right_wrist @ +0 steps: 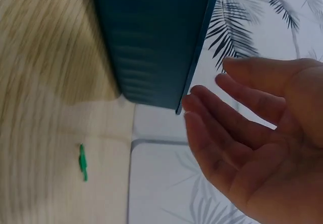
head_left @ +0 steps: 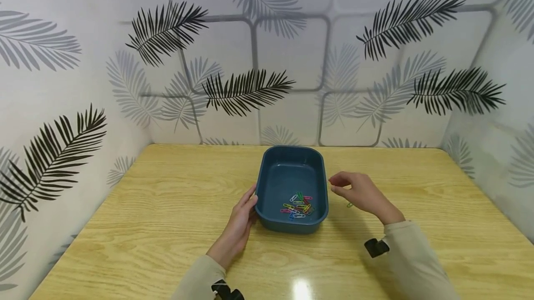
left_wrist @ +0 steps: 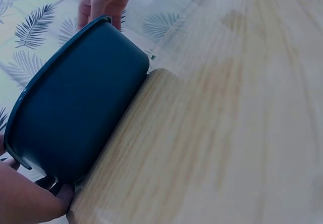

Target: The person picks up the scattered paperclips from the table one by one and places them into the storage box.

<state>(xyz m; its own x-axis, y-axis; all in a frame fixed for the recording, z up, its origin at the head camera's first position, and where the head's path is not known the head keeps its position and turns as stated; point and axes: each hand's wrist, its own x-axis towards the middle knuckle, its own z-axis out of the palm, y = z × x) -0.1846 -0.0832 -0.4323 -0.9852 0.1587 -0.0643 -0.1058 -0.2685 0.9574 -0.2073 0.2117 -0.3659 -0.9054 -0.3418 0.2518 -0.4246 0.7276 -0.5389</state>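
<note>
A dark blue plastic tray [head_left: 292, 232] rests on the wooden table, with several coloured paper clips [head_left: 298, 207] lying loose in its near half. My left hand [head_left: 239, 221] grips the tray's left side, thumb at the rim and fingers against the outer wall; the left wrist view shows the same hand [left_wrist: 30, 196] at a tray corner. Just off the right rim, my right hand [head_left: 360, 193] hovers with loosely bent fingers. In the right wrist view no object shows between the fingers [right_wrist: 222, 158]. Below that hand a small green clip [right_wrist: 83, 162] lies on the table.
The pale wooden table [head_left: 167, 188] stretches to both sides of the tray. Behind it and at the sides rise walls [head_left: 288, 59] with a leaf pattern. A black strap piece [head_left: 377, 247] sits at the right sleeve.
</note>
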